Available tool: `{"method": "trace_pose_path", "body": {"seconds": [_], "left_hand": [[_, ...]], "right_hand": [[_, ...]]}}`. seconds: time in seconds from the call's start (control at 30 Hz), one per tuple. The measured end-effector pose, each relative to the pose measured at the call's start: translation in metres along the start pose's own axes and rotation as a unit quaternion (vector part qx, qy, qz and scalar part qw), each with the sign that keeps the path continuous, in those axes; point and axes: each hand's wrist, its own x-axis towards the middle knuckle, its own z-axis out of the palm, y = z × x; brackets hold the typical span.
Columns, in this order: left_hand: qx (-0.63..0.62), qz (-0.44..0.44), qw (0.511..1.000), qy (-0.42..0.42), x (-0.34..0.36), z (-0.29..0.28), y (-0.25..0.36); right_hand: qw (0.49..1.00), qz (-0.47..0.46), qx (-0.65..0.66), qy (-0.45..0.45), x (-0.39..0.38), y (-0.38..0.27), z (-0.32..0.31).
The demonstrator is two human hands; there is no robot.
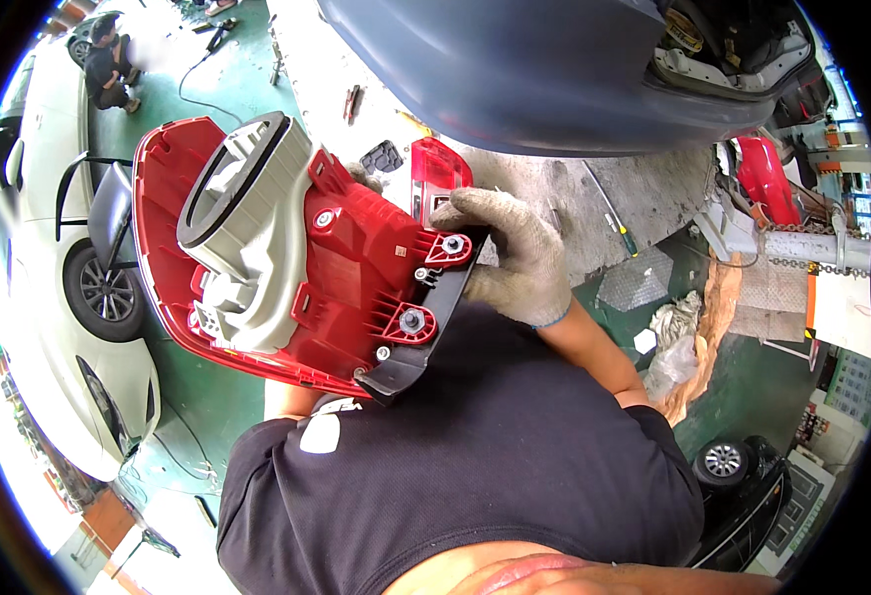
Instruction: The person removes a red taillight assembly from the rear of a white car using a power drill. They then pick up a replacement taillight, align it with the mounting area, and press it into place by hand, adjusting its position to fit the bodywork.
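A large red tail light [346, 263] is held up before my chest, its back side facing me. A pale grey lamp housing [267, 243] with a black oval seal stands out from it, and several metal studs and a black trim strip [425, 337] run along its right end. My right hand [517, 253], in a worn whitish glove, is closed around that right end, thumb and fingers on the edge. My left forearm [291, 399] goes up behind the tail light; the left hand's fingers are hidden there.
Ahead is a dark grey car bumper [515, 79] with an open lamp recess. A smaller red lamp [439, 167], a screwdriver [626, 236] and bubble wrap [637, 278] lie beyond my hands. A white car [58, 248] stands at left; another person [110, 64] crouches far left.
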Motion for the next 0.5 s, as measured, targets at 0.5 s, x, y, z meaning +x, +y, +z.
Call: {"method": "trace_pose_path", "body": {"seconds": [0.5], "left_hand": [[-0.015, -0.076, 0.997, 0.027, 0.006, -0.047, 0.049]], "right_hand": [[0.991, 0.063, -0.119, -0.010, 0.029, 0.003, 0.065]]}}
